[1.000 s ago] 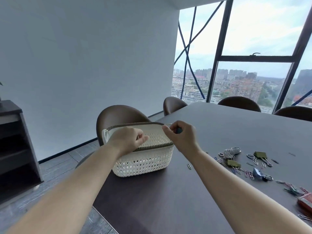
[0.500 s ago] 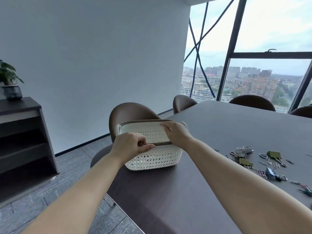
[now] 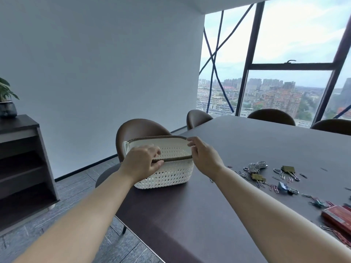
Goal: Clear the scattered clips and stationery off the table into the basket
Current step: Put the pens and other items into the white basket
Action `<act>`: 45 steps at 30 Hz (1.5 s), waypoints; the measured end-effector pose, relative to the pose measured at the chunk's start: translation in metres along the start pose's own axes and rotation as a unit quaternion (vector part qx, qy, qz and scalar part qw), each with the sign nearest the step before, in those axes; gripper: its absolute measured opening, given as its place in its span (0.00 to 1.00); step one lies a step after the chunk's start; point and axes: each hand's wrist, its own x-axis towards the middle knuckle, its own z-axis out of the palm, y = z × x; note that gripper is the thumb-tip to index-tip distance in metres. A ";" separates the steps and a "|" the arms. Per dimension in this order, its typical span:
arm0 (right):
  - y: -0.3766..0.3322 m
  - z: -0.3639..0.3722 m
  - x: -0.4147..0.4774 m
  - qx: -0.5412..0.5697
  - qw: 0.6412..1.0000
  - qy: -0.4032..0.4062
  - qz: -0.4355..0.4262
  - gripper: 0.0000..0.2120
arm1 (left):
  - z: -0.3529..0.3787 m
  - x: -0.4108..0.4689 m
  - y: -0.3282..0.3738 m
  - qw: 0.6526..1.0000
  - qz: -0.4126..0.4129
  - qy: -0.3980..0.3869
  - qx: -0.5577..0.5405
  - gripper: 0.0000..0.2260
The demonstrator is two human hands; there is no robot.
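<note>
A white lattice basket (image 3: 167, 177) with a brown braided rim stands at the left edge of the dark table (image 3: 190, 215). My left hand (image 3: 141, 163) pinches the near rim. My right hand (image 3: 204, 156) grips the right end of the rim. To the right of the basket lie scattered paper clips (image 3: 273, 187), gold binder clips (image 3: 288, 168), a blue binder clip (image 3: 283, 186), a coil of white cord (image 3: 255, 166) and a red box (image 3: 338, 218).
Brown chairs (image 3: 140, 130) stand behind the basket and along the far side of the table. A dark shelf unit (image 3: 20, 168) with a potted plant (image 3: 6, 103) is at the left. Large windows fill the right background.
My view has shifted a little. The right hand has slid to the right end of the basket rim; the left hand keeps pinching the near rim.
</note>
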 end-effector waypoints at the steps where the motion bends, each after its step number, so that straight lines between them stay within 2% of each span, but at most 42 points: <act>1: 0.004 -0.006 -0.007 0.005 1.000 -0.011 0.007 0.20 | 0.002 0.001 0.009 1.000 0.007 0.008 0.000 0.13; 3: 0.013 -0.018 -0.017 0.035 0.999 -0.030 0.027 0.29 | 0.003 0.006 0.031 1.000 0.011 0.012 0.012 0.13; 5: 0.020 -0.030 -0.024 0.069 0.996 -0.002 0.056 0.34 | 0.003 0.009 0.053 0.999 0.020 0.014 0.020 0.15; 7: 0.025 -0.044 -0.033 0.087 0.993 0.032 0.079 0.31 | 0.006 0.009 0.071 0.999 0.041 0.017 0.012 0.16; 10: 0.046 -0.058 -0.063 0.050 0.994 0.018 0.097 0.26 | 0.022 0.006 0.101 0.997 0.058 -0.018 -0.043 0.13; 12: 0.071 -0.065 -0.093 0.022 0.992 0.010 0.124 0.24 | 0.041 0.004 0.121 0.992 0.033 -0.113 -0.050 0.18; 13: 0.083 -0.068 -0.108 0.016 0.989 0.007 0.144 0.23 | 0.052 0.000 0.130 0.981 -0.003 -0.188 -0.047 0.24; 15: 0.102 -0.075 -0.140 0.011 0.983 -0.001 0.181 0.21 | 0.071 -0.013 0.151 0.935 -0.079 -0.341 -0.059 0.32; 17: 0.113 -0.082 -0.167 -0.003 0.978 -0.009 0.208 0.19 | 0.088 -0.030 0.168 0.907 -0.094 -0.408 -0.048 0.34; 20: 0.121 -0.091 -0.199 -0.004 0.974 0.003 0.227 0.19 | 0.096 -0.041 0.189 0.916 -0.075 -0.392 -0.020 0.34; 26: 0.133 -0.125 -0.259 -0.070 0.969 0.025 0.237 0.15 | 0.109 -0.028 0.251 0.924 -0.022 -0.377 -0.055 0.34; 32: 0.155 -0.186 -0.318 -0.165 0.930 0.084 0.318 0.12 | 0.127 -0.010 0.345 0.921 0.072 -0.373 -0.088 0.36; 34: 0.163 -0.205 -0.336 -0.208 0.904 0.064 0.368 0.22 | 0.136 -0.003 0.371 0.920 0.092 -0.372 -0.087 0.39; 36: 0.169 -0.217 -0.352 -0.219 0.867 -0.009 0.447 0.43 | 0.145 0.005 0.391 0.921 0.098 -0.370 -0.077 0.43; 38: 0.175 -0.220 -0.360 -0.213 0.832 -0.074 0.507 0.56 | 0.152 0.014 0.403 0.923 0.086 -0.368 -0.071 0.48; 40: 0.181 -0.219 -0.356 -0.213 0.821 -0.102 0.520 0.59 | 0.157 0.022 0.408 0.923 0.069 -0.371 -0.074 0.49; 45: 0.198 -0.201 -0.312 -0.212 0.836 -0.123 0.490 0.60 | 0.173 0.040 0.400 0.932 0.050 -0.350 -0.076 0.48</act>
